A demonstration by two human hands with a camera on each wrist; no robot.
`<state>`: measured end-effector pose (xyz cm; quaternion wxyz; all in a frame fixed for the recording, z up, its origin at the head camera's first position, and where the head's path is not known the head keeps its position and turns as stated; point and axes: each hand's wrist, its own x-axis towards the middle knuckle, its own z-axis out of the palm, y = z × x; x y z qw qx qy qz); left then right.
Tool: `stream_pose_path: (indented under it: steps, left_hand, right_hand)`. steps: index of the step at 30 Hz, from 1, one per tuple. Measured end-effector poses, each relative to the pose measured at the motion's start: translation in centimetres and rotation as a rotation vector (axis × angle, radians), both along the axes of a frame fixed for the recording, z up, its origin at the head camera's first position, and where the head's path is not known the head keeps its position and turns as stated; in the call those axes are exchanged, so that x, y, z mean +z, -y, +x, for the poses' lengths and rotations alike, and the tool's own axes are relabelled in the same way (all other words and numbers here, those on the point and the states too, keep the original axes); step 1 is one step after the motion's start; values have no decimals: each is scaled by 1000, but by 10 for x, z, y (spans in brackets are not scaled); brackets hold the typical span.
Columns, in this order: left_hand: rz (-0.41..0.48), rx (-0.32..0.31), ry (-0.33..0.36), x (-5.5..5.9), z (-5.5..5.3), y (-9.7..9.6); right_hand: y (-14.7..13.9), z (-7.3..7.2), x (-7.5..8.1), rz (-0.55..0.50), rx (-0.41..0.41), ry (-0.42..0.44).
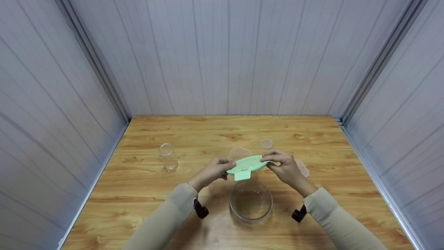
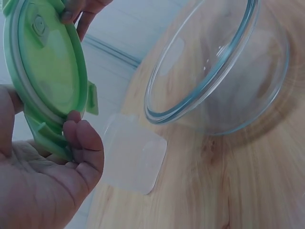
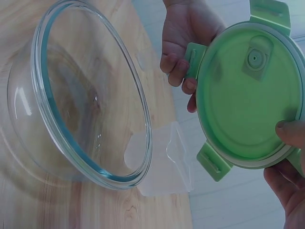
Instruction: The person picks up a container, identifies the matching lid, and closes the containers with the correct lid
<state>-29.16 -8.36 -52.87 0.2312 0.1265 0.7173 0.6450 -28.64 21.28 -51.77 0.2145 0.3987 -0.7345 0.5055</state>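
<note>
Both hands hold a round green snap lid [image 1: 249,163] tilted above and a little beyond a clear glass bowl [image 1: 251,203]. My left hand [image 1: 213,172] pinches the lid's left edge, gripping a side clip flap in the left wrist view. At the opposite edge, my right hand [image 1: 286,168] has its thumb on one face and fingers on the other. The right wrist view shows the lid's [image 3: 243,100] pale sealing rim, hanging flaps and small round valve. Lid and bowl are apart; the bowl [image 3: 28,109] stands upright with its mouth uncovered.
A clear jar-like container [image 1: 168,158] stands at left on the wooden table [image 1: 138,208]. Behind the lid lie a translucent squarish sheet-like lid [image 1: 239,152] and a small round one [image 1: 266,143]. Another translucent piece [image 1: 302,168] lies beside the right wrist. Pale panel walls [image 1: 225,59] enclose the table.
</note>
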Motion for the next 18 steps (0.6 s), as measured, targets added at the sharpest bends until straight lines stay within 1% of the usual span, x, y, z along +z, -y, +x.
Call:
stream_pose_path:
  steps: [6,9,14,18]
  left_hand:
    - [62,28,21,-2,2,-3]
    - [87,41,35,-3,2,-3]
    - [143,83,82,0,3,-2]
    - [195,116,98,3,3,-3]
  right_hand:
    - [-2,2,-3,-6,8,5]
    - [-3,3,-7,2,5,36]
    - [-4,7,-9,13,-27,93]
    - [-5,6,-8,9,-58,109]
